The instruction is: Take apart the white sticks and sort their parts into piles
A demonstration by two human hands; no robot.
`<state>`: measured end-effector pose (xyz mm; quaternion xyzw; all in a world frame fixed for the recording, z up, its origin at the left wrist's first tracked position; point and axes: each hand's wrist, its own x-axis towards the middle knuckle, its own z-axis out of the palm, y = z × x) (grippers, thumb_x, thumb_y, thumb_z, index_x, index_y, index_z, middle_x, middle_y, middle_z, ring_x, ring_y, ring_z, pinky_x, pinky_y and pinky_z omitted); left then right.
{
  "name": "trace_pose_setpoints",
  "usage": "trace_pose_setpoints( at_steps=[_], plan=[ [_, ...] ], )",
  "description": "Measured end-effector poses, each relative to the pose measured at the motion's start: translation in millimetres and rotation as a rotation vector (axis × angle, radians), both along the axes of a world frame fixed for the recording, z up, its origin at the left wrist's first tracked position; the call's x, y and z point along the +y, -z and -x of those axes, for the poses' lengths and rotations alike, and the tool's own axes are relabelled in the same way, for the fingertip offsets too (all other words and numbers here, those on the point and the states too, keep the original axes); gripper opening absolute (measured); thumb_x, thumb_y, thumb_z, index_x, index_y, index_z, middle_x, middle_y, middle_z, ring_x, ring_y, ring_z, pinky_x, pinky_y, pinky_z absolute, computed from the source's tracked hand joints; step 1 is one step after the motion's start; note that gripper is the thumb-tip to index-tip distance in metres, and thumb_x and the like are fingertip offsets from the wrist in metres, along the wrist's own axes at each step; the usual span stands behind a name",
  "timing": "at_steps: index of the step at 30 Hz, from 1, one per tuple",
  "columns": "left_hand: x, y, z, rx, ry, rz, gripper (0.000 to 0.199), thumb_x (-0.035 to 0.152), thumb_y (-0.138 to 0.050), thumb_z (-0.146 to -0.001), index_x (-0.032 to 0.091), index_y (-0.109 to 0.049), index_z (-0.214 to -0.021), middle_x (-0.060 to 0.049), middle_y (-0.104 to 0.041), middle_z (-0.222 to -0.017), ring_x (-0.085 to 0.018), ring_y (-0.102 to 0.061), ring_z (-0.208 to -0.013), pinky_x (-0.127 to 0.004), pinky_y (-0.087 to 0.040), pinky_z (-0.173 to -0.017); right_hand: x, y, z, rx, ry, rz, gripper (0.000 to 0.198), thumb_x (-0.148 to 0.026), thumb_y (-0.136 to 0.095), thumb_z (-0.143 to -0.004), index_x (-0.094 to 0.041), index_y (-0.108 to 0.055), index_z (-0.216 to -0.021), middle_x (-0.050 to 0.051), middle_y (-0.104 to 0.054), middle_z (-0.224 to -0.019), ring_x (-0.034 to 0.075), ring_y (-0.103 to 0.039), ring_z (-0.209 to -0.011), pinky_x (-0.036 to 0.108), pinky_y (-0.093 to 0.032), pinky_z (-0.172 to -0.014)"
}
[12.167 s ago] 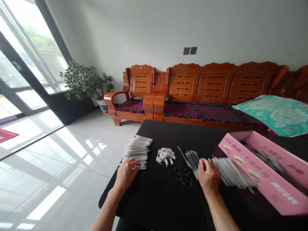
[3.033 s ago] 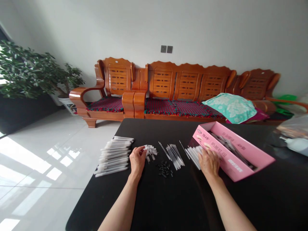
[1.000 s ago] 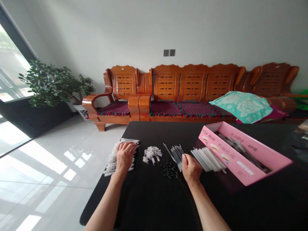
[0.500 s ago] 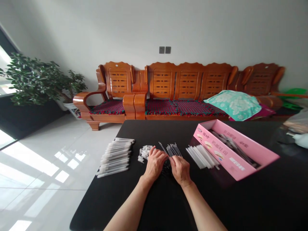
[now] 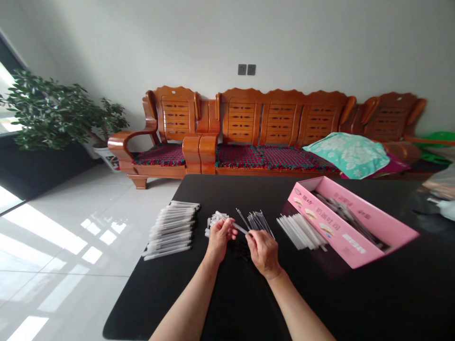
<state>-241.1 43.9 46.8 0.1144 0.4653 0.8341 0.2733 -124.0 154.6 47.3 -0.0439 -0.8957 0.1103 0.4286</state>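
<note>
One slim, translucent whitish pen barrel (image 5: 241, 228) slants between the left hand (image 5: 218, 237) and the right hand (image 5: 264, 252), each closed in a thumb-and-finger pinch on an end, above the black table (image 5: 236, 300). Farther right, a pink cardboard box (image 5: 337, 235) bears dark and white Chinese characters, mostly blurred.

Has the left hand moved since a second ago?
Yes, to the right: the left hand was over the row of black-tipped white tubes and is now clear of it, close to the right hand.
</note>
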Motion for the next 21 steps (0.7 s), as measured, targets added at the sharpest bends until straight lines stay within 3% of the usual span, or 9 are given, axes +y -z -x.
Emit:
trace_pose_setpoints(
  at_steps=[4, 13, 21],
  plan=[
    [-3, 1.8, 5, 0.011, -0.026, -0.03, 0.039, 0.045, -0.075, -0.076, 0.01, -0.067, -0.091, -0.003, -0.064, -0.063, -0.01, -0.06, -0.055, -0.018, -0.048, -0.052, 0, -2, 0, -0.042, -0.004, 0.005, 0.018, -0.022, -0.045, -0.097, -0.015, -0.06, -0.092, 0.005, -0.062, -0.075, 0.018, -0.056, -0.073, 0.03, -0.04, -0.071],
    [-1, 5.4, 5, 0.036, -0.04, -0.026, 0.04, 0.046, -0.077, -0.073, 0.01, -0.067, -0.088, -0.003, -0.065, -0.064, -0.01, -0.059, -0.053, -0.02, -0.048, -0.052, -3, 2, 2, -0.11, -0.025, -0.066, 0.029, -0.018, -0.041, -0.099, -0.019, -0.054, -0.073, 0.003, -0.056, -0.066, 0.017, -0.05, -0.066, 0.029, -0.036, -0.066],
    [-11, -2.5, 19, 0.022, -0.241, -0.018, 0.041, 0.049, -0.077, -0.069, 0.011, -0.064, -0.08, 0.0, -0.062, -0.058, -0.009, -0.056, -0.049, -0.02, -0.045, -0.052, 1, 5, 3, -0.05, -0.027, -0.018, 0.013, -0.019, -0.047, -0.097, -0.017, -0.058, -0.09, 0.005, -0.062, -0.077, 0.017, -0.057, -0.073, 0.029, -0.041, -0.07]
  ],
)
